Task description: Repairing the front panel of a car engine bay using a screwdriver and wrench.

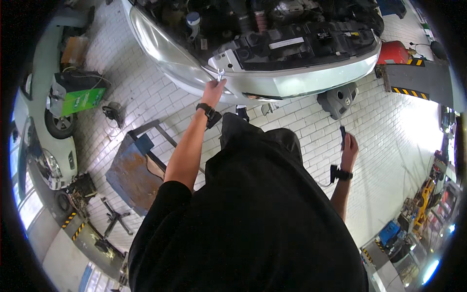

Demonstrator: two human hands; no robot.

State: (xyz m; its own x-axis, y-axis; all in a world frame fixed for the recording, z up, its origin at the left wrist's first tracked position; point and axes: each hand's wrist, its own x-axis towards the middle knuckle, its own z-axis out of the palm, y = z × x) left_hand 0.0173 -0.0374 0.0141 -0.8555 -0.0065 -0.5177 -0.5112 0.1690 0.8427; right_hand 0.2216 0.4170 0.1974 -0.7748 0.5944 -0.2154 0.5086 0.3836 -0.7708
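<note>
My left hand [213, 92] is closed around a silver wrench [221, 74], whose open jaw points up and away from me. It is held by the front edge of a pale car [311, 80] with its engine bay exposed. Out to the right, my right hand [349, 147] grips a black-handled tool [343, 137]. A thin tip seems to stick out of its far end, but the kind is too small to tell. Beyond that tool, on the tiled floor, lies a grey plastic cover [337, 100]. Both wrists carry black straps with small devices.
A rusty metal cart [134, 173] stands to my left. Farther left are a green and grey box-shaped machine [80, 95] and another car [61, 160]. A grey lift post base [413, 80] with striped edges and a red container [393, 52] are at the right.
</note>
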